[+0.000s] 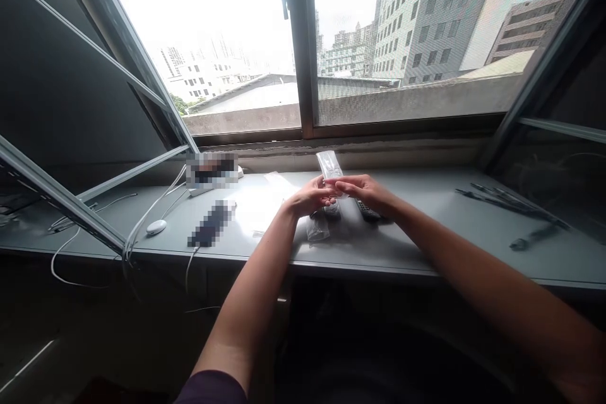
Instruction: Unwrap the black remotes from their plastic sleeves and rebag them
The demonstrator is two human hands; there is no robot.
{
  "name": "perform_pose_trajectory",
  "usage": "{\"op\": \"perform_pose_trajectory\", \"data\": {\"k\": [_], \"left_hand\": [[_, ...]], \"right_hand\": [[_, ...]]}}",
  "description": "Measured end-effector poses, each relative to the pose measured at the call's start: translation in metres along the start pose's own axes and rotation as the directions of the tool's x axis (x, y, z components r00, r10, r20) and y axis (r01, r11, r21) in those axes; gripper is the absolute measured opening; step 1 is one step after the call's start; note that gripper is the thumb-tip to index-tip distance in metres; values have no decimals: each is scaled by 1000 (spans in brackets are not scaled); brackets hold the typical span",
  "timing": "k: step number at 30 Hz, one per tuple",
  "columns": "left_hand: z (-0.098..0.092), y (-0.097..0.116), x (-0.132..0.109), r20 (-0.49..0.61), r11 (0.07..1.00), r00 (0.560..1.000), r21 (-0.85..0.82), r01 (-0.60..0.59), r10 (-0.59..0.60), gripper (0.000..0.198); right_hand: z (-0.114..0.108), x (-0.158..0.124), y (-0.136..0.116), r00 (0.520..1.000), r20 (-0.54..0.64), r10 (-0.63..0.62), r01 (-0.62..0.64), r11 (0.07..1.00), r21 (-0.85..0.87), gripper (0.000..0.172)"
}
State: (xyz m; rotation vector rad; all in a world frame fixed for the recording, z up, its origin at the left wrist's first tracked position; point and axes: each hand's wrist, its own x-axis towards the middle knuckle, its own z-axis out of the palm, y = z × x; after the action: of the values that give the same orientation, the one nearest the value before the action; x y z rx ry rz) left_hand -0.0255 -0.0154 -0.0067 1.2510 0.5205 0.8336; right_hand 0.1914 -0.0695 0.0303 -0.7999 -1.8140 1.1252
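A small clear plastic bag point(330, 164) stands up above the desk, pinched between my two hands. My left hand point(311, 197) grips its lower part from the left, fingers curled. From the right, the thumb and fingers of my right hand point(363, 189) close on the same bag and meet the left fingertips. Whatever the bag contains, I cannot make out. Below my hands lies another clear plastic bag point(318, 230), next to a dark object point(332, 211) partly hidden by my fingers. A black device with buttons, like a remote control point(367, 211), lies under my right hand.
The grey desk point(426, 246) runs along a window. To the left are a blurred dark device point(211, 224) on a cable, a round white puck point(156, 227), a white power strip point(201, 191) and loose cables. Dark rod-like items point(511, 203) lie at right. Metal frames flank both sides.
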Motion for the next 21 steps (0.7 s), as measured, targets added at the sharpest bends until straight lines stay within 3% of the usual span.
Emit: {"op": "perform_pose_trajectory", "data": {"k": [7, 13, 16, 21], "left_hand": [[3, 3, -3, 15, 999, 1000, 24, 27, -28, 59], [6, 9, -2, -21, 999, 999, -35, 29, -30, 51], [3, 10, 2, -74, 996, 997, -84, 31, -37, 50], [-3, 8, 7, -225, 994, 973, -102, 28, -51, 66]], "right_hand": [[-4, 0, 8, 999, 46, -16, 18, 999, -48, 59], [-6, 1, 5, 999, -30, -18, 16, 997, -78, 65], [-10, -1, -4, 996, -68, -50, 44, 995, -94, 62], [-19, -5, -12, 993, -109, -35, 22, 993, -116, 63]]}}
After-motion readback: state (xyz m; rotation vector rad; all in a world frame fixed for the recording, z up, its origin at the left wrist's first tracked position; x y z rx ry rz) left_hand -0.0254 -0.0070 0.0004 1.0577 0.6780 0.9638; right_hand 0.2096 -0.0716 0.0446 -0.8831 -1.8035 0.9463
